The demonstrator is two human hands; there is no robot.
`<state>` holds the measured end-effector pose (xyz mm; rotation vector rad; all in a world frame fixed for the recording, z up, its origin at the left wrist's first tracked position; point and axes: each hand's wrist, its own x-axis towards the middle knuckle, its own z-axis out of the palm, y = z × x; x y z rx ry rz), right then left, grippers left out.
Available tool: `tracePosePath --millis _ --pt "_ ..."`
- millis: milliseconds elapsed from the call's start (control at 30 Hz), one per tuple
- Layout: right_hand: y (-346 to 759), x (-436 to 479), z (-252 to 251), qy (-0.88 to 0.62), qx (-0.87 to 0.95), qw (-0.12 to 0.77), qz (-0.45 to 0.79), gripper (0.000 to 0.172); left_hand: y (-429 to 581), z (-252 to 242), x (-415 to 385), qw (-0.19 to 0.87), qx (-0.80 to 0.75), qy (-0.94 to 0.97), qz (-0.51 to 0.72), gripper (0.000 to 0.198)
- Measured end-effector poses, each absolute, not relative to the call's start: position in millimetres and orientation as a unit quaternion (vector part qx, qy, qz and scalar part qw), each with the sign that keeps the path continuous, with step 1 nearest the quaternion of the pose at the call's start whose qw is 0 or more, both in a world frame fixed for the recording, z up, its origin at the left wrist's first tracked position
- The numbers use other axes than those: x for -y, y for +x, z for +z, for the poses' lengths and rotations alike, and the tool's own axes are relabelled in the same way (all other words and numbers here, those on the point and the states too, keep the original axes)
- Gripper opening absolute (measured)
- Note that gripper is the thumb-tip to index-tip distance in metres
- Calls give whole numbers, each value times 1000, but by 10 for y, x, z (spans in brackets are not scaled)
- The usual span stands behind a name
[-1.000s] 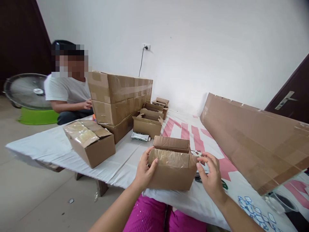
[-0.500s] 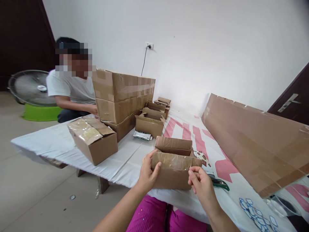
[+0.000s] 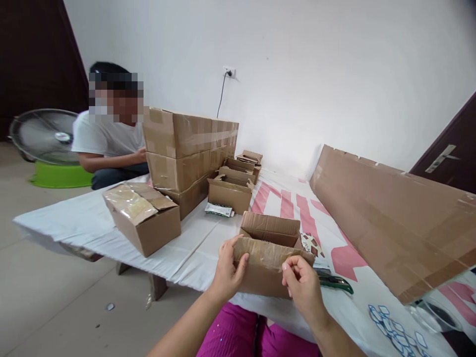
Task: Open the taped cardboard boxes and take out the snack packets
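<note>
An open cardboard box stands at the table's edge before me, its near flap covered with creased clear packing tape. My left hand grips the left end of that flap, thumb on the near face and fingers behind. At the flap's lower right, my right hand is closed in a pinch, with what looks like the edge of the tape at its fingertips. The fingers partly hide what they hold. A green box cutter lies right of this hand, beside a printed packet.
Stacked taped cartons stand at left behind a partly closed box. More open boxes line up beyond a small packet. Blue-edged pieces lie front right near a large cardboard sheet. A co-worker sits across.
My right hand has moved left along the flap, still pinching. My left hand keeps its hold on the box, which has turned slightly. The co-worker's arm has drawn back from the boxes.
</note>
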<state>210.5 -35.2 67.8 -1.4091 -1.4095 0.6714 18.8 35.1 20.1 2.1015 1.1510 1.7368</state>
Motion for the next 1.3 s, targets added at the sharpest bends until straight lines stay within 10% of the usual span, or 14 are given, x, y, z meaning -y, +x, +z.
tracePosePath --millis 167,433,767,1300 --pt "2162 374 687 -544 579 500 345 26 156 173 -367 106 -392 706 581 37" --pt "2133 388 600 -497 748 434 -72 13 183 190 -352 97 -385 702 591 34" --pt "1947 283 630 -515 738 347 -263 22 218 205 -367 84 -393 708 581 32" --pt "2142 337 399 -327 923 108 -171 7 263 278 -408 92 -421 699 571 32"
